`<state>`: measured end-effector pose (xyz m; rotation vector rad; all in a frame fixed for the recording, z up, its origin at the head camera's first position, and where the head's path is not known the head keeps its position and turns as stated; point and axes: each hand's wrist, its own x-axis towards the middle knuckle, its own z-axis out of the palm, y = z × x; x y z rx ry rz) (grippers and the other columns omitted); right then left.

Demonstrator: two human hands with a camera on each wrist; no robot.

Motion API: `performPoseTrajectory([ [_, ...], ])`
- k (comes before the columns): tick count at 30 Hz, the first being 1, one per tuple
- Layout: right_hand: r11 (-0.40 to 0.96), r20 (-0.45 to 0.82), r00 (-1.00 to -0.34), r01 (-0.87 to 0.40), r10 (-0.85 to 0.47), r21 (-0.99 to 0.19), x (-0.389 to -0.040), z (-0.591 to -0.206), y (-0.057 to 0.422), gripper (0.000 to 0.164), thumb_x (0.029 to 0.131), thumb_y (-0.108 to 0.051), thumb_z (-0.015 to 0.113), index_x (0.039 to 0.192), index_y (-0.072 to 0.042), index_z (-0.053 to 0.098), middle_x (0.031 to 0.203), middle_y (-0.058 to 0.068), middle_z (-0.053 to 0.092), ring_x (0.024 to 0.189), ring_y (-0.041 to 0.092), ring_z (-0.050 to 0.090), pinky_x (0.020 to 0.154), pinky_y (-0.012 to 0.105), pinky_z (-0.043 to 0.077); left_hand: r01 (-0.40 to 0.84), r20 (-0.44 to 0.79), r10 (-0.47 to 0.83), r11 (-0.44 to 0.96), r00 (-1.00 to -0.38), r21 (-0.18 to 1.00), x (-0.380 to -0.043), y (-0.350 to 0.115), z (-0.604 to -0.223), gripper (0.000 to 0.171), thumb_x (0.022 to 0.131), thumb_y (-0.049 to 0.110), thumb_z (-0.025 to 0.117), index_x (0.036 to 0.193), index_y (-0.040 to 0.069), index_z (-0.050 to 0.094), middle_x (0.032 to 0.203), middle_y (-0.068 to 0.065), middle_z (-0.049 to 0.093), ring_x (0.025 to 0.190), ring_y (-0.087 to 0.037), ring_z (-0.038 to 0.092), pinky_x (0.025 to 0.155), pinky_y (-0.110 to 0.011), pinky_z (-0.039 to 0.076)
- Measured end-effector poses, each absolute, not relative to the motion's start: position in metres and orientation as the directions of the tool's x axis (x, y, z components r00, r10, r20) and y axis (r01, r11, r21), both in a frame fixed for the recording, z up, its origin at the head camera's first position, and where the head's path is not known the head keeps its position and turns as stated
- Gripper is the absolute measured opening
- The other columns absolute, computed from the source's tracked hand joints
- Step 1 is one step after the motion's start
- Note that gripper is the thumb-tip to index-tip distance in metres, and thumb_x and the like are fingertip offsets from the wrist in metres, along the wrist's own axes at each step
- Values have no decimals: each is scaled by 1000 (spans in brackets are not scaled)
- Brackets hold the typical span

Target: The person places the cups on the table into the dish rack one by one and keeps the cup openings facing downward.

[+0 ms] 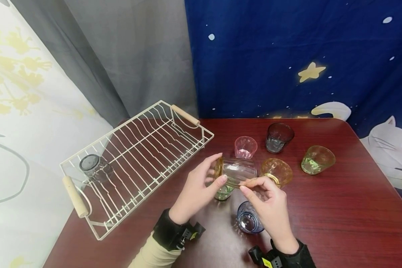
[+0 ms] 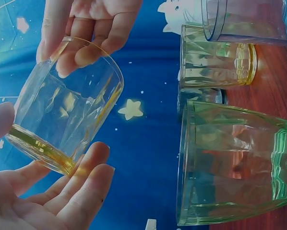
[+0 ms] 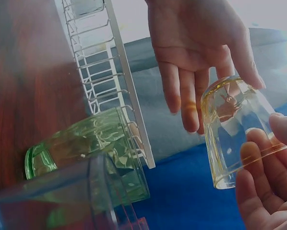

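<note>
A yellow-tinted drinking glass [image 1: 239,171] lies sideways in the air between both hands, its thick amber base to the left. My left hand [image 1: 198,188] holds it at the base, thumb on one side and fingers on the other. At the rim, my right hand [image 1: 270,208] pinches the wall between thumb and fingers. Beneath the held glass a green glass [image 1: 223,192] is partly hidden. A blue glass [image 1: 249,217] stands between the wrists, and another amber glass [image 1: 277,171] sits just beyond the right hand.
A white wire rack [image 1: 140,141] with wooden handles stands at the left, holding an upside-down grey glass [image 1: 95,167]. Farther back are a pink glass [image 1: 245,147], a dark grey glass [image 1: 279,137] and a second green glass [image 1: 317,160]. Curtains hang behind the red-brown table [image 1: 348,208].
</note>
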<state>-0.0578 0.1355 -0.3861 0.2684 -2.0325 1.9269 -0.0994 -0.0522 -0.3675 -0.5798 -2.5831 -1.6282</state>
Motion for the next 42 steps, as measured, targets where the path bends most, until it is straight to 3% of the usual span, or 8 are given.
performPoseTrajectory([
  [5, 150, 400, -909, -382, 118, -912, -59, -386, 134, 13, 80, 10, 70, 89, 3, 65, 90, -8, 72, 84, 3, 69, 77, 13, 55, 336, 232, 290, 390, -928, 857, -101, -54, -365, 55, 93, 26, 64, 144, 25, 44, 127, -2, 62, 102, -12, 66, 87, -26, 57],
  [13, 281, 355, -922, -303, 157, -911, -61, -384, 140, 12, 81, 4, 72, 89, -4, 70, 85, -13, 67, 73, -1, 66, 68, 11, 53, 363, 266, 264, 449, -927, 816, -106, -63, -359, 56, 93, 27, 64, 145, 22, 43, 137, -1, 55, 106, -14, 63, 89, -30, 57],
  [21, 475, 353, -929, -263, 109, -840, -65, -386, 152, 16, 81, -2, 74, 94, -10, 73, 82, 4, 72, 68, -6, 62, 64, 8, 50, 407, 322, 251, 502, -913, 763, -112, -72, -350, 56, 93, 28, 64, 145, 24, 43, 133, -2, 57, 99, -14, 60, 80, -25, 56],
  [29, 671, 334, -942, -254, -11, -697, -69, -396, 162, 28, 77, -9, 79, 104, -15, 73, 82, -2, 70, 67, -2, 57, 61, 20, 51, 461, 385, 260, 593, -886, 660, -118, -81, -342, 56, 91, 28, 65, 143, 21, 46, 120, -5, 61, 82, -13, 60, 74, -25, 54],
  [36, 732, 323, -937, -313, -133, -605, -68, -403, 167, 37, 75, -11, 80, 110, -14, 70, 96, -4, 71, 81, 12, 62, 69, 27, 53, 493, 422, 273, 631, -864, 599, -122, -95, -340, 58, 90, 29, 66, 143, 19, 46, 125, -5, 61, 105, -16, 59, 86, -33, 53],
  [42, 744, 310, -934, -333, -176, -580, -69, -406, 170, 38, 76, -11, 79, 112, -11, 69, 101, -1, 72, 84, 15, 65, 71, 27, 54, 489, 420, 279, 669, -863, 560, -123, -106, -338, 58, 90, 30, 67, 143, 18, 46, 124, -5, 61, 110, -18, 57, 95, -39, 49],
])
